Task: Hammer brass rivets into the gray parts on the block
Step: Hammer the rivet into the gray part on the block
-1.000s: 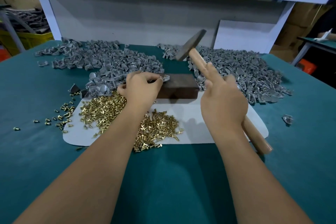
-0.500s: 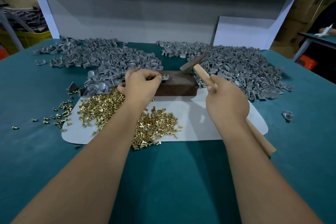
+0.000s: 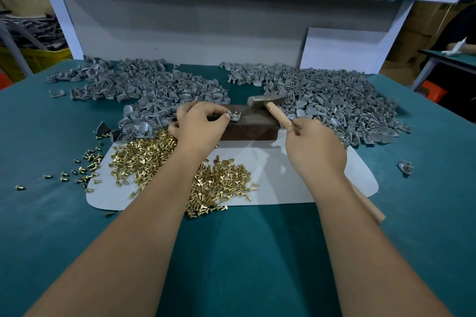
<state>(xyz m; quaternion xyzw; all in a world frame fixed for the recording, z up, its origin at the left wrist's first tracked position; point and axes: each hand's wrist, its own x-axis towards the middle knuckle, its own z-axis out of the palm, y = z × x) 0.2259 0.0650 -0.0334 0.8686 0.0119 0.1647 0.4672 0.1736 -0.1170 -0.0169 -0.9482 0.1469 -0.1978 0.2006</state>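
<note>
1. My left hand [image 3: 199,123] pinches a gray part [image 3: 235,116] at the near-left end of the dark block [image 3: 251,126], fingers curled round it; a brass rivet [image 3: 235,112] shows standing in the part.
2. My right hand [image 3: 315,148] is wrapped round the wooden handle of the hammer [image 3: 266,101]. The handle runs from the near right up and away to the left, and its head sits low over the block's far right end.
3. The relation that matters: the part lies left of the hammer head, along the block's long axis, close to my left fingertips [image 3: 227,116]. I judge the strike must land clear of them.
4. Loose rivets [image 3: 144,159] lie on the white mat [image 3: 296,183]; piles of gray parts [image 3: 334,100] cover the bench [image 3: 244,252] behind.
</note>
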